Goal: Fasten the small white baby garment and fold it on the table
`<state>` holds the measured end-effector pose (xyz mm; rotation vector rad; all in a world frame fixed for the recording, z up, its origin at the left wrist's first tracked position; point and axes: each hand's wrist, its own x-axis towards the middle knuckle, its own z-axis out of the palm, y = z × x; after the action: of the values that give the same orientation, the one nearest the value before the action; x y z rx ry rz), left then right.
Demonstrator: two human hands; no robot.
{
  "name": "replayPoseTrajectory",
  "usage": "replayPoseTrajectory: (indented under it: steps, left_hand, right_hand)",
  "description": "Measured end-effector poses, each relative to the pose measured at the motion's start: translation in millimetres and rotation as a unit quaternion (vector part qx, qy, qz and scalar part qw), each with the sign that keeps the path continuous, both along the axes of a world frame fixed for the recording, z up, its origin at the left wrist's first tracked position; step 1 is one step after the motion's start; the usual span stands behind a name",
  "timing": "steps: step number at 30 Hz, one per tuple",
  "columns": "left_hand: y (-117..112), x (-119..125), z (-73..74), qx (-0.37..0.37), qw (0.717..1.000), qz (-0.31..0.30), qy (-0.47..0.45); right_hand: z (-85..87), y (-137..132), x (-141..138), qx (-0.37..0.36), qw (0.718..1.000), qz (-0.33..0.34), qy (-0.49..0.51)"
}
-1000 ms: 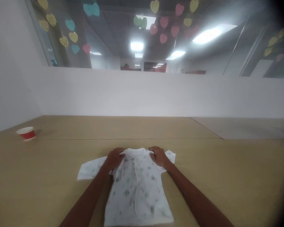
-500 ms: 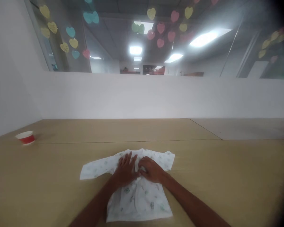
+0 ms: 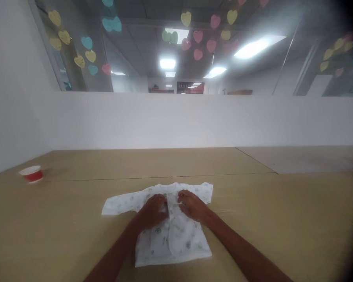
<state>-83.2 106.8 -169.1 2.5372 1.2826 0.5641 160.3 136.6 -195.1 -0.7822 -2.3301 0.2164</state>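
Note:
A small white baby shirt (image 3: 188,239) with a scattered print lies spread on the table, its sleeves out to both sides and its collar towards the wall. Both hands are at its chest, one on each side of the front opening. My left hand (image 3: 153,211) has its fingers curled down onto the cloth by the opening edge, closed on the fabric. Just to the right, my right hand (image 3: 193,205) pinches the other front panel with bent fingers. The fingertips of both hands are partly hidden by cloth and knuckles.
A red and white paper cup (image 3: 32,175) stands at the far left of the wooden table (image 3: 261,219). Behind the table rises a white wall (image 3: 153,119), with a window above it bearing heart-shaped sticky notes (image 3: 215,21). A grey panel (image 3: 312,158) lies at the back right.
My left hand has gone from flat with spread fingers to curled on the cloth. The right hand has shifted slightly right. The shirt's hem has moved a little towards the wall.

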Motion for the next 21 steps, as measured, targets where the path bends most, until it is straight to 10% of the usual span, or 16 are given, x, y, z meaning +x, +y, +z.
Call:
replayPoseTrajectory:
  steps: [10, 15, 21]
  left_hand:
    - [9.8, -1.9, 0.3, -0.064, 0.993, -0.033, -0.097]
    - [10.7, -2.0, -4.0, -0.062, 0.993, -0.005, -0.100]
    - [4.3, 7.7, 2.9, -0.070, 0.996, 0.016, -0.055]
  right_hand:
    - [16.2, -20.4, -11.9, -0.250, 0.949, 0.190, -0.009]
    - [28.4, -50.9, -22.7, -0.121, 0.986, 0.110, 0.016]
    - [14.7, -80.6, -44.1, -0.022, 0.970, 0.122, -0.208]
